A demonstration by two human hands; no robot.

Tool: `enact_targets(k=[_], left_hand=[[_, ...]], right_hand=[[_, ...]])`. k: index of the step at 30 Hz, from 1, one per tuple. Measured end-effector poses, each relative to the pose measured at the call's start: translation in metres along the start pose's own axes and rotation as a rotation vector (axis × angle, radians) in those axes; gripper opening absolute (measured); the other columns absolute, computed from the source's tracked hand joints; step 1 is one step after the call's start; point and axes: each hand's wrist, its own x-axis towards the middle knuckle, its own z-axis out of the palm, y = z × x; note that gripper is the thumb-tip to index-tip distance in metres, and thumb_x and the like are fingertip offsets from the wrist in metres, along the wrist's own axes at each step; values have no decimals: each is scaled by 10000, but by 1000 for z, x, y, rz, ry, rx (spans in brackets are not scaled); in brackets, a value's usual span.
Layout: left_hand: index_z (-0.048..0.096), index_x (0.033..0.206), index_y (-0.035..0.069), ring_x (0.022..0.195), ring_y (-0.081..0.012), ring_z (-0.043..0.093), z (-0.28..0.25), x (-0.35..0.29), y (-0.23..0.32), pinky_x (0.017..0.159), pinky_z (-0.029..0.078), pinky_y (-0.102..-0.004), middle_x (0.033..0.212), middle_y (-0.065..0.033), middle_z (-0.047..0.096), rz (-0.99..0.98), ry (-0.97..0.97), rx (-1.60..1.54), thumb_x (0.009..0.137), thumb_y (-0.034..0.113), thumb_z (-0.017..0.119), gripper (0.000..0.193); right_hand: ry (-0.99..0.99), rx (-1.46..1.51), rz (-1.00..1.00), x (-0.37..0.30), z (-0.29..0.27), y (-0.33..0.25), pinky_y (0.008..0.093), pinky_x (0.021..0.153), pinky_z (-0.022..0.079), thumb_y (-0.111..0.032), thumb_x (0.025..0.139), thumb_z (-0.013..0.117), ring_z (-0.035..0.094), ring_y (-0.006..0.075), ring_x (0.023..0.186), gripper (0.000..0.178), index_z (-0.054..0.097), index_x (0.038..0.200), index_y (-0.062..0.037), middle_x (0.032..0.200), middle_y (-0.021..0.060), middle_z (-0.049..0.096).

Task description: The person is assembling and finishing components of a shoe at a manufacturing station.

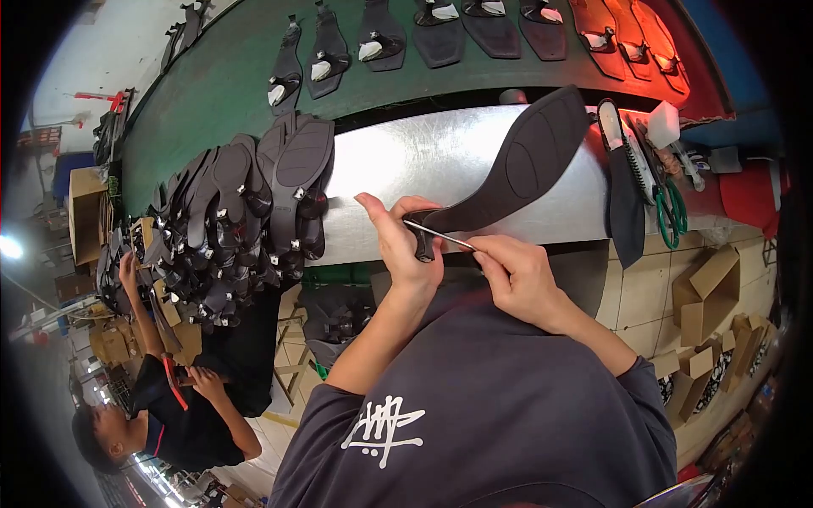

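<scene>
My left hand grips the heel end of a dark grey shoe sole, which points up and to the right over a shiny metal worktop. My right hand pinches a thin metal rod-like tool whose tip meets the sole's heel by my left thumb. A short black strap hangs below my left fingers.
A heap of black strapped sandal soles lies left on the worktop. Beyond it a green conveyor carries black and red sandals in a row. Green-handled scissors and a brush lie right. Cardboard boxes cover the floor; another person works at lower left.
</scene>
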Motion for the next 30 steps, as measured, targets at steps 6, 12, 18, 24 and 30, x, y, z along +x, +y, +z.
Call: enact_targets(k=[6,12,18,24,30], left_hand=[[569,731,62,534,-133,485,-8,13,-3,468,379,-233,664,-34,552,-296,48,-190,873,772,338,760],[587,704,92,605,-173,521,6,15,17,589,451,-289,699,-50,571,-634,19,-418,830,738,506,663],[608,704,161,778,-213,586,-12,17,-8,722,477,-357,718,-1,587,-656,-323,-832,908,522,577,416],[530,707,140,678,-202,514,-12,23,-21,680,453,-374,677,-8,496,-566,-249,-722,934,441,574,379],[489,652,122,625,-167,449,-4,31,-3,639,416,-320,642,4,454,-497,-77,-579,880,591,580,529]], right_hand=[[-81,-128,-162,-3,-3,-13,351,577,491,-5,825,632,625,290,653,157,638,982,-13,786,125,631],[92,-153,-121,4,-4,-8,389,580,489,-37,846,631,623,319,675,89,611,933,-30,784,124,621],[88,-208,-108,5,7,-12,391,558,471,-27,862,607,604,331,640,43,580,895,-17,750,138,596],[21,-212,-67,3,8,-11,394,554,461,-10,857,600,583,337,618,42,558,859,-11,732,141,572],[-78,-225,-161,2,19,-20,401,538,477,-58,844,623,609,306,639,72,558,871,-43,720,111,581]])
